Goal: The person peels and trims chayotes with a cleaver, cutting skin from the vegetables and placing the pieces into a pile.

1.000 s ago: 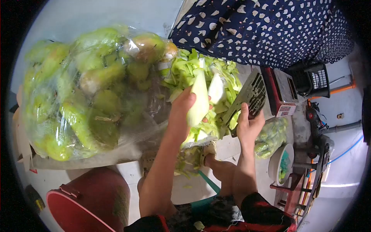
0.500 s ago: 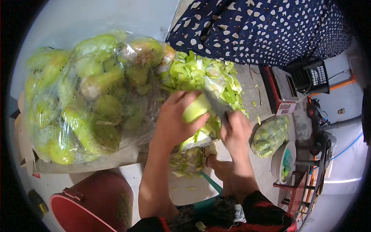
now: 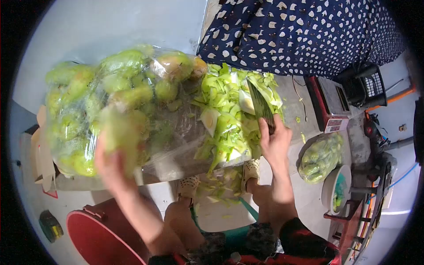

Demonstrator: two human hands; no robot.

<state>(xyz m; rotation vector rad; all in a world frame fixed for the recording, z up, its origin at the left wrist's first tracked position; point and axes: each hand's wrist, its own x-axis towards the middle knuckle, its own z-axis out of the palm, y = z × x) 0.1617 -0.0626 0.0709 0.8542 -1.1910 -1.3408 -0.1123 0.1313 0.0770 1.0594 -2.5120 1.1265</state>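
Note:
My left hand (image 3: 111, 161), smeared by motion, is closed round a green mango (image 3: 118, 132) in front of the clear plastic bag (image 3: 176, 119). Whether this mango is peeled I cannot make out. Many green mangoes (image 3: 126, 62) fill the bag, some with brownish or orange patches. In my right hand (image 3: 276, 139) is a knife (image 3: 260, 104), its dark, wet-looking blade pointing up and away over a heap of green peelings (image 3: 229, 128). Pale cut pieces (image 3: 210, 120) lie on that heap.
A red bucket (image 3: 106, 234) stands on the floor below the table edge. Blue patterned cloth (image 3: 300, 35) hangs beyond the peelings. To the right are a red scale (image 3: 329, 104), a black basket (image 3: 364, 86), a filled plastic bag (image 3: 321, 158) and a white tub (image 3: 331, 194).
My left hand has moved left from the knife to the bagged mangoes; the pale green piece it held no longer shows there. The knife has turned upright, away from the left hand.

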